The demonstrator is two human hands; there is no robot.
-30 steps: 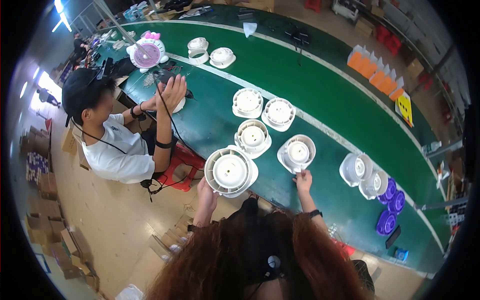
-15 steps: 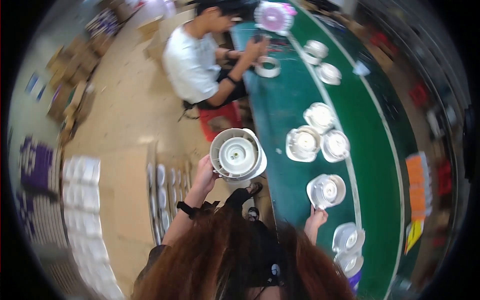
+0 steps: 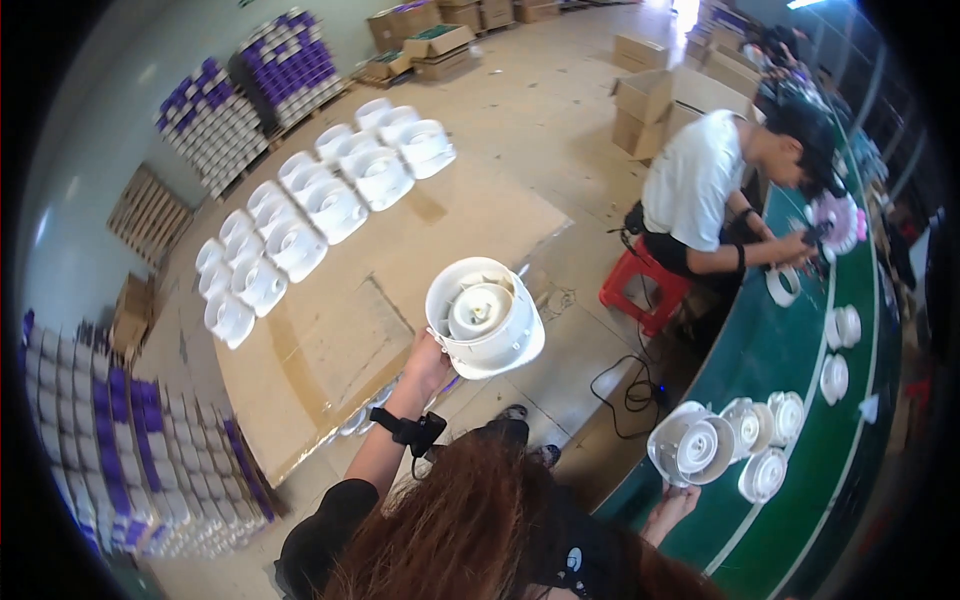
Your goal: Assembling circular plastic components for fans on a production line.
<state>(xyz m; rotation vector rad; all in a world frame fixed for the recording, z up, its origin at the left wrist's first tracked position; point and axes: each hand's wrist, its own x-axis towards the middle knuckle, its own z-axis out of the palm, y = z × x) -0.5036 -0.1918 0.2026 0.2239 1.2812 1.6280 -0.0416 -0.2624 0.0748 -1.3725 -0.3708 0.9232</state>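
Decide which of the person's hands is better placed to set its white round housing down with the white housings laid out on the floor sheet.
Left. The left hand holds a white housing over the floor sheet, toward the floor housings. The right hand grips another housing at the green table, away from them.

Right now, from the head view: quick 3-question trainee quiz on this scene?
1. True or false: the left hand holds a white round housing up over the floor.
2. What does the right hand grip?
A. a red stool
B. a white housing at the green table edge
C. a cardboard box
3. What colour is the seated person's stool?

Key: 1 true; 2 B; 3 red.
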